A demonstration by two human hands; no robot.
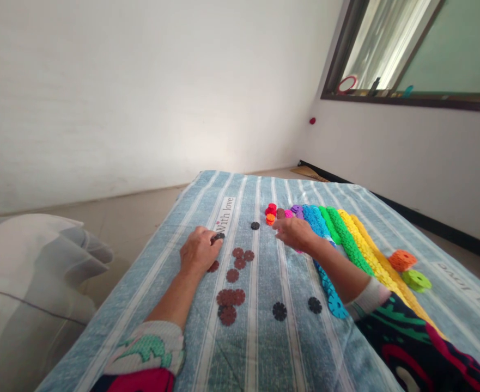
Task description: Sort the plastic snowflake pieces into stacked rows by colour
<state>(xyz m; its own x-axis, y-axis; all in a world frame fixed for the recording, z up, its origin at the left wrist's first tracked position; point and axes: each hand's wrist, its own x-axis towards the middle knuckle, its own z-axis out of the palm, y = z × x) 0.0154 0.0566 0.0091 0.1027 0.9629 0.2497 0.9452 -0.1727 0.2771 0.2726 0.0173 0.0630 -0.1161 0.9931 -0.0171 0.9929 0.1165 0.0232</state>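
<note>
My left hand [199, 250] is closed on a black snowflake disc [220, 236], pinched between thumb and fingers just above the cloth. A brown snowflake disc [213, 266] lies beside its thumb. My right hand [295, 233] has its fingers drawn together near the small coloured stacks; what they hold, if anything, is hidden. Close to its fingertips are an orange stack [270, 219], a red stack [271, 208] and a brown stack [280, 213]. A single black disc [255, 225] lies between my hands. Several brown discs [232, 275] are scattered nearer to me.
Long rows of blue [325, 283], green [352, 247] and yellow discs [381, 272] run along the right of the striped cloth [260, 359]. Orange [402, 260] and lime clusters [417, 280] sit beyond them. Two black discs [279, 311] lie in front. Sheer white fabric [31, 283] stands at left.
</note>
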